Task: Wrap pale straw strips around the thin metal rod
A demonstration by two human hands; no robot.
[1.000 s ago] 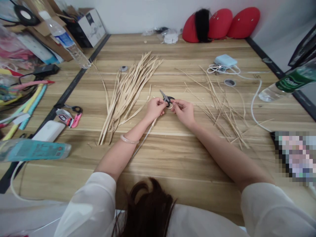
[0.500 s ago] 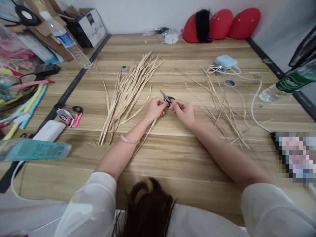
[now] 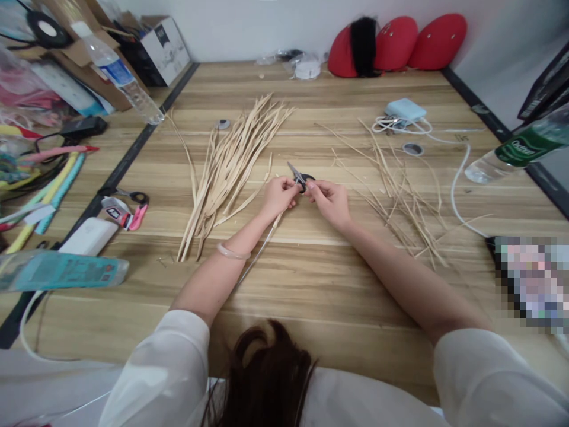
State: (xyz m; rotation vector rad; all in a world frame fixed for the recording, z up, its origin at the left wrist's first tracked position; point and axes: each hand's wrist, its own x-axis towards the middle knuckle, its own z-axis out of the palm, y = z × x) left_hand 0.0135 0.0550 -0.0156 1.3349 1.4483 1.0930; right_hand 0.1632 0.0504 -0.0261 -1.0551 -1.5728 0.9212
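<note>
My left hand (image 3: 279, 196) is closed in a pinch on a thin pale wire (image 3: 261, 246). Its upper end is wrapped in a straw-coloured strip (image 3: 278, 219), and its lower end runs down past my left forearm. My right hand (image 3: 331, 203) is closed too, thumb against fingers, close beside the left; whatever lies in its pinch is too small to make out. Small black-handled scissors (image 3: 295, 170) show just beyond the fingertips, blades toward the upper left. Whether my right fingers touch their handles, I cannot tell. To the left lies a bundle of dried flat strips (image 3: 235, 160).
Thin loose stalks (image 3: 400, 201) spread to the right, near a tape roll (image 3: 413, 149) and a light-blue charger (image 3: 405, 110). Bottles (image 3: 518, 148) and a phone (image 3: 528, 279) flank the right edge. On the left are pink-handled scissors (image 3: 139, 214), a white power bank (image 3: 91, 235) and a teal bottle (image 3: 66, 270).
Both hands keep almost the same place and grip. The whole view shifts very slightly; the scissors and strips stay where they were.
</note>
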